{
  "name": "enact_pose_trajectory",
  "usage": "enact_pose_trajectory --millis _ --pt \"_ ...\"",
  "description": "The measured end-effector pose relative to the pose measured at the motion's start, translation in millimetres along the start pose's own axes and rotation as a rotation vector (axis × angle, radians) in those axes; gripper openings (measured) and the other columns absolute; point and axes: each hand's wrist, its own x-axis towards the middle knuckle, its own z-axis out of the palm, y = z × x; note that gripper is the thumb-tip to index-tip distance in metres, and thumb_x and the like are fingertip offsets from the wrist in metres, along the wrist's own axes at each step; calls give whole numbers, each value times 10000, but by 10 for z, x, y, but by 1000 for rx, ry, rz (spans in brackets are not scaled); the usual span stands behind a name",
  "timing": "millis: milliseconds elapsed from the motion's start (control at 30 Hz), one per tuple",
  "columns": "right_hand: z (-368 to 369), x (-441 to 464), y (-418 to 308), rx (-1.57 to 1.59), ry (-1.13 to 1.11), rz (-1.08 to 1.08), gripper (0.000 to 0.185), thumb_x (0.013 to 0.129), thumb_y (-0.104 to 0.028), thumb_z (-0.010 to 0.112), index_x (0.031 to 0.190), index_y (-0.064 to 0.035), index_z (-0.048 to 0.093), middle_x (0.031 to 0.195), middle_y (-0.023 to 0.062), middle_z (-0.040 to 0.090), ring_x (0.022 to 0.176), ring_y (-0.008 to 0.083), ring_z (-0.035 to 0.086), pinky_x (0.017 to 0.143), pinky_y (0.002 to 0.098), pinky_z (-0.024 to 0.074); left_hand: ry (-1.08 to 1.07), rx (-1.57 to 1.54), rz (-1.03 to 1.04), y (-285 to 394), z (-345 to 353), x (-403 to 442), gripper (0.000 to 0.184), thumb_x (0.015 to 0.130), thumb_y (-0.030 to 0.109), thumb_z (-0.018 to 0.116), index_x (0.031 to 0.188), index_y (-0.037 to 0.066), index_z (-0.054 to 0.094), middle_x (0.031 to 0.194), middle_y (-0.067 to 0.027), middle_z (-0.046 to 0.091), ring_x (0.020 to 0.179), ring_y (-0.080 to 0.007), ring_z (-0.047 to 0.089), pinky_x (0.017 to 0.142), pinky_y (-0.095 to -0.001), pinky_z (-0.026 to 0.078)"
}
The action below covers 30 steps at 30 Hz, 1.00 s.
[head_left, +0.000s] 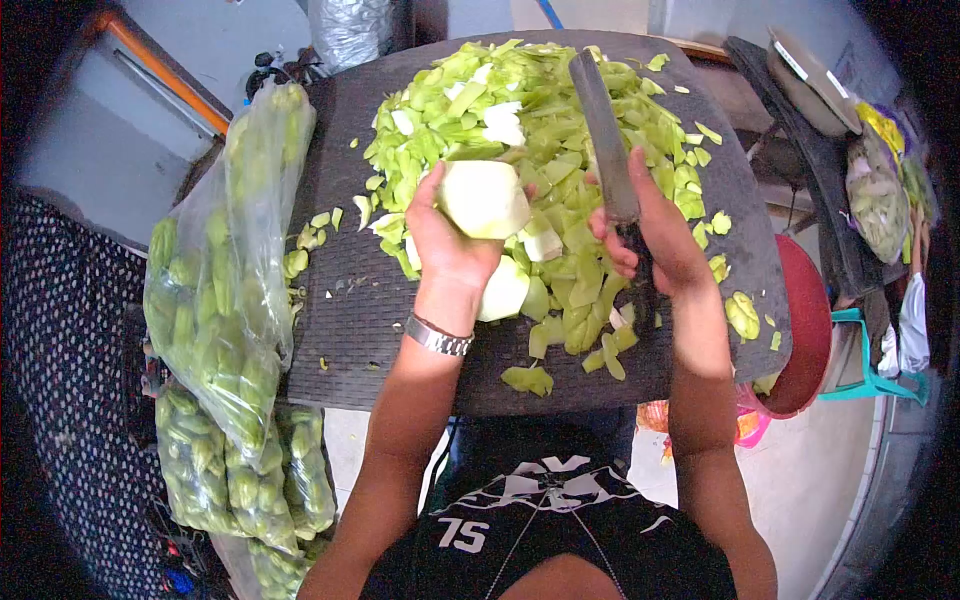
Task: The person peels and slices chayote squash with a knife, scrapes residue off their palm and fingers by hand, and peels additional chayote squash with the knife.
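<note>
My left hand [450,235] is closed around a peeled, whitish-green fruit or vegetable [484,200] whose exact kind I cannot tell. In my right hand [660,235] is a large knife [605,140], its blade pointing up and away from me, with the thumb lying alongside it. The blade is apart from the held piece. Beneath and beyond both hands spreads a big heap of green peelings [560,190]. Close under my left wrist lies another pale peeled piece [505,290], partly hidden by that hand.
The heap rests on a dark, ribbed tabletop [350,330]. Clear plastic bags [220,290] full of green produce stand along the left side. At the right are a red basin [800,330], a turquoise stool [875,360] and a bagged bundle [880,195].
</note>
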Motion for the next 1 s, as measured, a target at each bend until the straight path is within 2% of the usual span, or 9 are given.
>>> enact_pose_trajectory --millis 33,67,167,267,467,700,767,833,1000 --pt "-21 -26 -37 -147 108 -21 614 1068 -629 391 1359 -94 471 801 44 627 415 99 454 379 256 363 -61 -21 -45 35 8 -12 521 1035 410 486 1352 1 547 1286 -217 663 1156 -402 651 1052 -557 499" --pt "-74 -17 -37 -310 156 -57 537 1092 -526 429 1380 -72 442 849 70 638 424 116 509 378 262 389 -121 -41 -94 59 4 -31 535 1037 424 479 1368 8 542 1306 -221 653 1169 -410 641 1048 -555 499" --pt "-245 3 105 -537 160 -88 460 1102 -392 466 1404 -50 407 864 91 639 443 144 565 380 272 429 -312 -34 -160 72 -122 70 560 1040 458 471 1407 39 530 1357 -223 624 1196 -426 616 1046 -544 491" --pt "-247 -113 191 -447 89 -109 382 1103 -267 468 1400 -40 391 872 105 651 454 166 596 386 280 459 -437 -74 -206 83 -317 205 576 1038 485 476 1434 70 523 1384 -216 610 1190 -421 616 1037 -527 489" --pt "-249 -214 315 -539 237 -87 450 1104 -221 473 1507 -64 352 831 119 703 451 154 592 394 275 452 -348 66 -167 72 -132 43 653 1029 552 460 1495 96 490 1419 -211 596 1206 -428 614 1018 -533 496" --pt "-154 -486 301 -518 245 -182 497 1077 -202 515 1542 -85 384 775 115 722 443 139 588 426 313 487 -619 -83 -280 118 -338 175 667 1028 561 460 1508 98 483 1422 -215 597 1190 -441 628 1016 -532 501" --pt "36 -653 313 -484 278 -184 553 1070 -193 529 1587 -123 348 777 110 726 449 136 589 435 313 492 -422 -19 -155 62 -178 47 622 1042 552 440 1441 83 528 1348 -194 635 1115 -394 663 974 -547 520" --pt "335 -824 372 -571 239 -259 687 1036 -182 584 1645 -242 271 805 106 738 466 156 607 488 339 544 -308 22 -90 22 -108 -14 588 1046 546 448 1391 85 564 1298 -167 662 1084 -348 681 962 -537 527" --pt "595 -853 602 -553 179 -238 688 1036 -179 578 1645 -268 272 741 124 722 492 186 640 527 361 576 -175 65 -70 -22 -73 -73 528 1004 559 560 1343 163 646 1249 -52 711 1126 -225 680 1012 -438 522"
